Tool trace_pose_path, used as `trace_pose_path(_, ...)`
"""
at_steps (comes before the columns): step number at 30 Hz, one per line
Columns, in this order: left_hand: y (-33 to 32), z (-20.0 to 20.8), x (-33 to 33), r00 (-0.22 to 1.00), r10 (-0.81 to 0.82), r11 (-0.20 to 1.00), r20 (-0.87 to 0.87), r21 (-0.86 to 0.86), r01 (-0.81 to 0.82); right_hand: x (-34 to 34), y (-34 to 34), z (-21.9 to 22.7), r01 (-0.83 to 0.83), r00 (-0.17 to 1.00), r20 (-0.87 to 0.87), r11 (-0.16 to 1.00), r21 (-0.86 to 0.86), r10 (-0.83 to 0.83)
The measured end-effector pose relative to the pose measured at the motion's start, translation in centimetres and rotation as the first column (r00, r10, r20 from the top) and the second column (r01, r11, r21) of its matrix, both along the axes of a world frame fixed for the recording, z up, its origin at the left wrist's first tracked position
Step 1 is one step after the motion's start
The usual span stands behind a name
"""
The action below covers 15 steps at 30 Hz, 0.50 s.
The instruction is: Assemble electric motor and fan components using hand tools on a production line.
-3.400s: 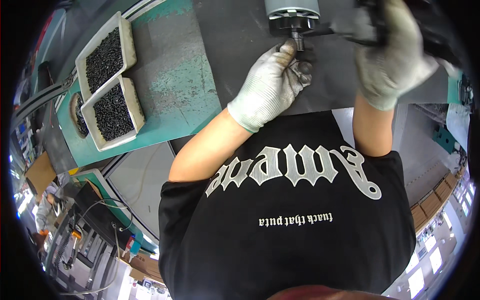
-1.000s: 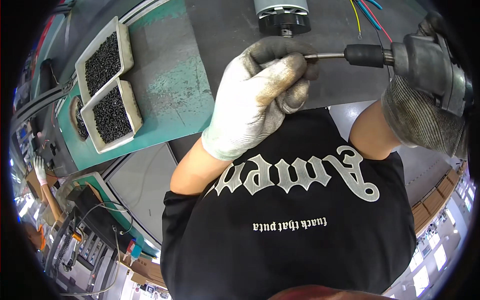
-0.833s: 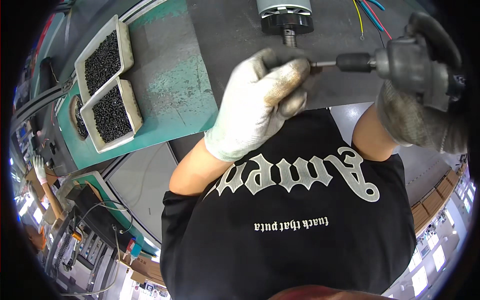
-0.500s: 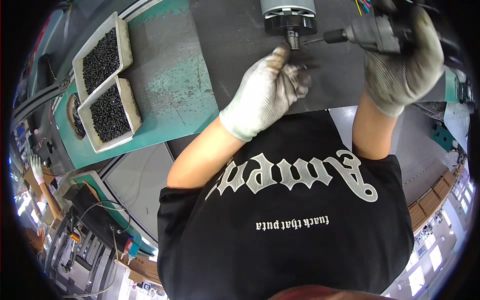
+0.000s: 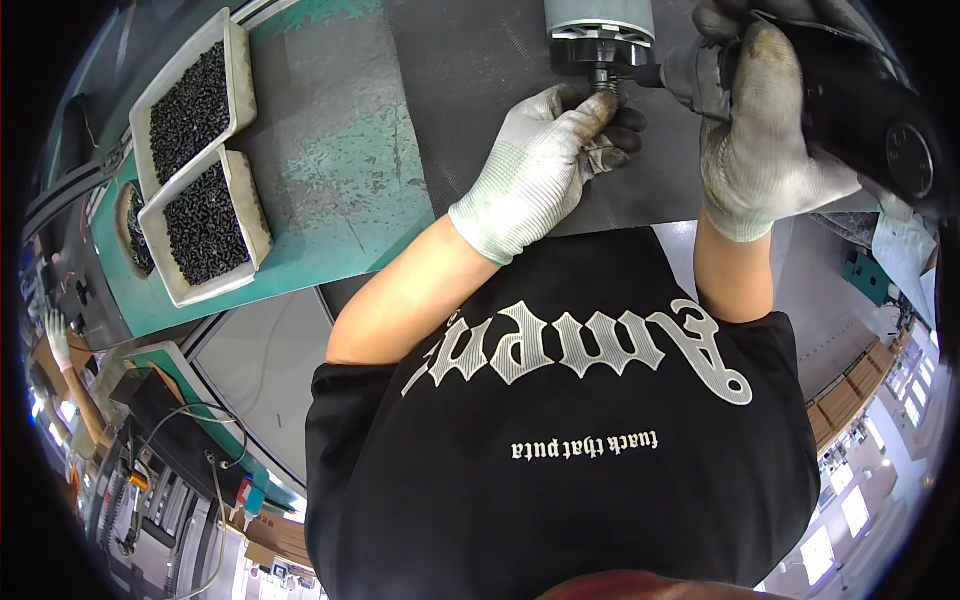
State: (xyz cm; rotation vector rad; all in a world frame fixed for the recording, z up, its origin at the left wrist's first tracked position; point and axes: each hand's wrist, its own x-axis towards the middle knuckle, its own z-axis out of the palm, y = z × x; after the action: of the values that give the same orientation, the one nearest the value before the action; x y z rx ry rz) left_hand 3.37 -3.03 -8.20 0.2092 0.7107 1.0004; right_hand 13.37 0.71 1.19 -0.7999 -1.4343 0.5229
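A silver-grey electric motor (image 5: 600, 18) with a black end collar stands at the top of the bench, its ribbed shaft (image 5: 601, 78) pointing toward me. My left hand (image 5: 545, 165), in a white glove with dirty fingertips, is closed around the shaft's near end, partly hiding it. In my gloved right hand (image 5: 765, 135) is a black power screwdriver (image 5: 850, 95) with a grey nose. Its tip reaches the shaft from the right, just below the collar; whether a screw sits there I cannot make out.
Two white trays (image 5: 252, 195) full of small black screws stand at the bench's left, beside a round dish (image 5: 128, 235) of small parts. The bench top (image 5: 345, 160) is worn green and dark matting. Another person's gloved hand (image 5: 57, 335) shows at the far left.
The screwdriver has come left, its tip now at the shaft. My left fingers have closed round the shaft's end. In the picture, the motor sits slightly further right and the trays slightly further left.
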Motion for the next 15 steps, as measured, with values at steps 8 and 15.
trace_pose_path(8, 0.2, -0.1, -0.6, 0.998, -0.031, 0.998, 0.051, 0.047, 0.029, -0.3, 0.4, -0.2, 0.046, 0.999, 0.025, 0.989, -0.139, -0.043)
trace_pose_path(15, -0.1, -0.4, -0.5, 0.991, -0.024, 0.998, 0.135, 0.061, 0.016, 0.1, 0.8, 0.7, -0.064, 0.992, -0.117, 0.98, -0.186, 0.043)
